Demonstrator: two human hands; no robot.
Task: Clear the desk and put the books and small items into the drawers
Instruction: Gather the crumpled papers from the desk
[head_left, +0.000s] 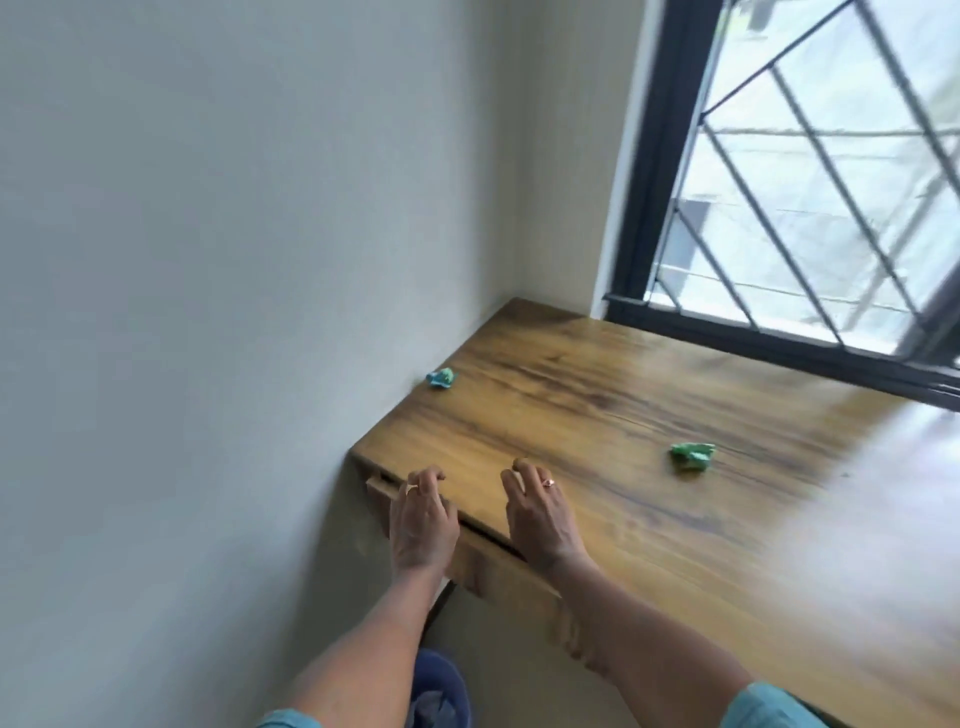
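The wooden desk (597, 415) runs from the wall corner to the right under a window. Two small crumpled green-blue items lie on it: one (440, 378) by the wall at the left edge, the other (692, 455) further right near the middle. My left hand (423, 514) hovers over the desk's near left corner, above a drawer front (498, 566) that stands slightly out under the top. My right hand (537, 512) lies over the desk's front edge beside it. Both hands have loosely curled fingers and hold nothing.
A plain wall (208, 260) bounds the desk on the left. A black-framed window with a diagonal grille (805, 182) stands behind the desk. A blue bin (441, 691) sits on the floor below the desk's near corner.
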